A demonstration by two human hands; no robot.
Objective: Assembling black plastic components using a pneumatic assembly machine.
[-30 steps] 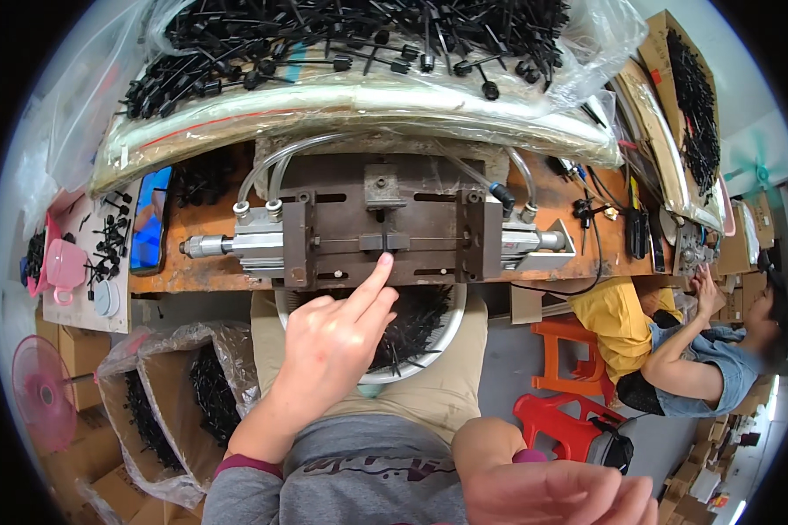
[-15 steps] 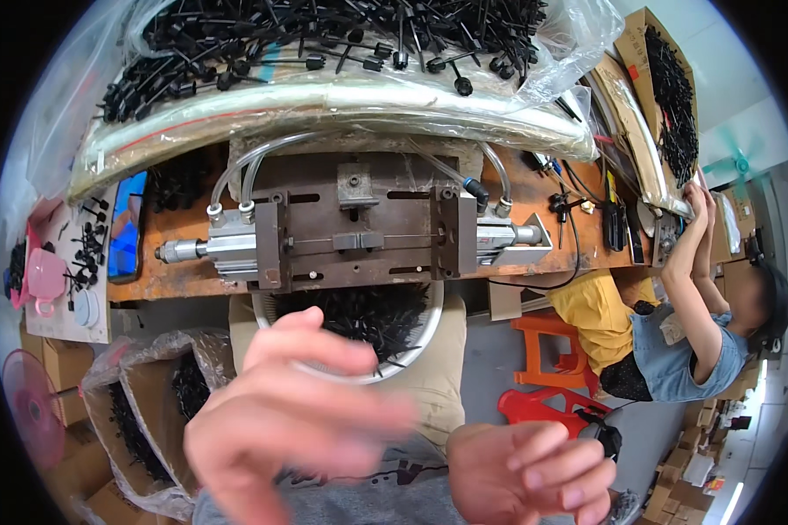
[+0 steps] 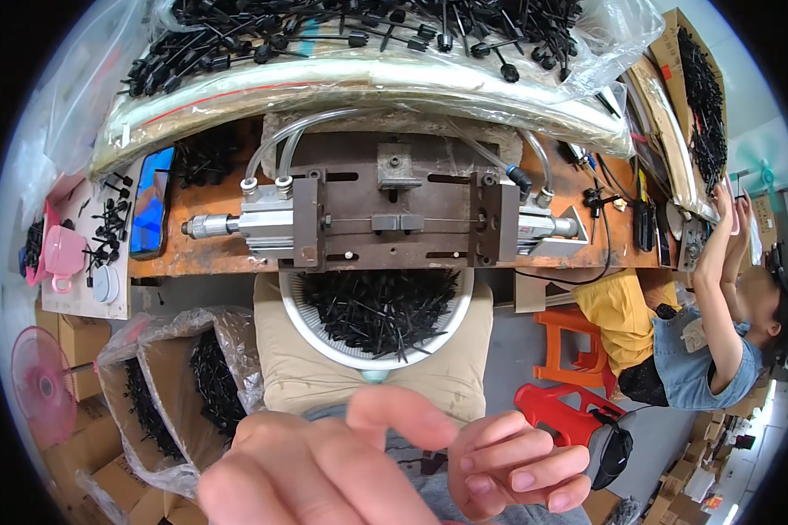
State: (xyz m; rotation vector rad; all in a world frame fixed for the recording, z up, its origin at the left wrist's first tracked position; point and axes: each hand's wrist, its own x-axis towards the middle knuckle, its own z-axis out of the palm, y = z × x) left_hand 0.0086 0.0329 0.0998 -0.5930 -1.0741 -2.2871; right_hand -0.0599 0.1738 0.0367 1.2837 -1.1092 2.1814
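Observation:
My left hand [image 3: 324, 464] is large at the lower middle, back upward. One finger stretches right toward my other hand, apart from the rest; the other fingertips run out of view, and I see nothing in it. Just right of it my right hand [image 3: 521, 464] is closed, fingers curled inward; what they hold, if anything, is hidden. A small dark patch between the hands is too unclear to name. On my lap beyond them sits a white round basket [image 3: 381, 361] full of black stemmed parts [image 3: 376, 306]. Behind it, a metal clamping fixture [image 3: 394, 197] stands on the bench.
More black parts [image 3: 359, 39] lie heaped on plastic behind the fixture. A phone [image 3: 152, 203] and pink cup [image 3: 64, 255] are at left, above a lined carton [image 3: 153, 385]. Red stool [image 3: 552, 416], orange stool [image 3: 569, 350] and a co-worker [image 3: 700, 359] are right.
The view has shifted, showing more of the basket. My left hand has come down and nearer my right hand, off the basket. My right hand stays curled.

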